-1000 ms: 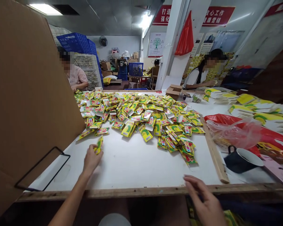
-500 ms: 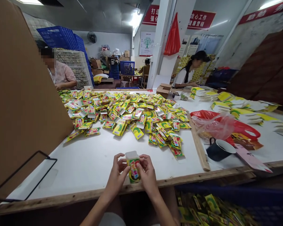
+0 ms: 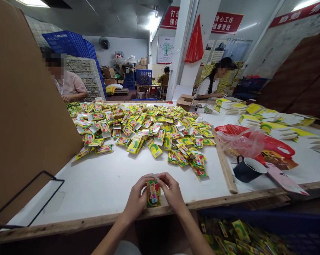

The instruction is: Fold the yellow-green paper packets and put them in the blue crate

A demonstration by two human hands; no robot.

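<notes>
A small printed carton (image 3: pixel 153 194), yellow and green with bright lettering, stands between my hands near the table's front edge. My left hand (image 3: pixel 138 194) grips its left side, fingers curled over the top. On the other side my right hand (image 3: pixel 173 189) has its fingers bent at the top flap and its thumb by the upper right corner. The fingers cover most of the flap. Beyond them a wide heap of similar small cartons (image 3: pixel 138 127) spreads over the white table (image 3: pixel 101 184), several with white flaps raised.
A tall cardboard sheet (image 3: pixel 29 106) rises at left beside a black wire frame (image 3: pixel 61 182). To the right are a wooden strip (image 3: pixel 225 163), a dark mug (image 3: pixel 248 169) and a red plastic bag (image 3: pixel 279 145). A blue crate (image 3: pixel 295 226) of cartons sits below. Two co-workers sit across.
My fingers have moved from the carton's sides and front up over its top, and the flap that stood up is now bent down under them.
</notes>
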